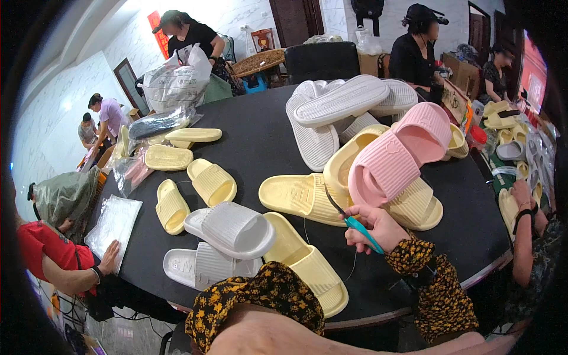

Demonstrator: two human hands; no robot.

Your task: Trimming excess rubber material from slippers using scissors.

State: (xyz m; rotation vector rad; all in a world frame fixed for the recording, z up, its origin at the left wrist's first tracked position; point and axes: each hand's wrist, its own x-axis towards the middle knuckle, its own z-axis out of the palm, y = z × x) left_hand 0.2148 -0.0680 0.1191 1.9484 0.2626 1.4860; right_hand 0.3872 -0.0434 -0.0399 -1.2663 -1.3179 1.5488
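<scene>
My right hand [383, 229] is closed around the teal handle [362, 234] of a small tool with a thin, dark, curved tip. The tip lies against a pale yellow slide sandal [290, 192] at the pile's near edge. Just beyond the hand, pink slides [384, 168] rest on other yellow ones. Of my left arm only the patterned sleeve [254, 290] and bare forearm show; the left hand is out of view. Near that sleeve lie a yellow slide [307, 266] and two pale grey slides [236, 228], one overlapping the other. A thin thread trails below my right hand.
Grey slides [343, 100] are heaped at the back of the black table [248, 154]. More yellow slides [171, 157] and plastic bags lie left. A co-worker's hand [109, 257] rests on white plastic sheets. Another person's hand [522, 194] is at the right among slides.
</scene>
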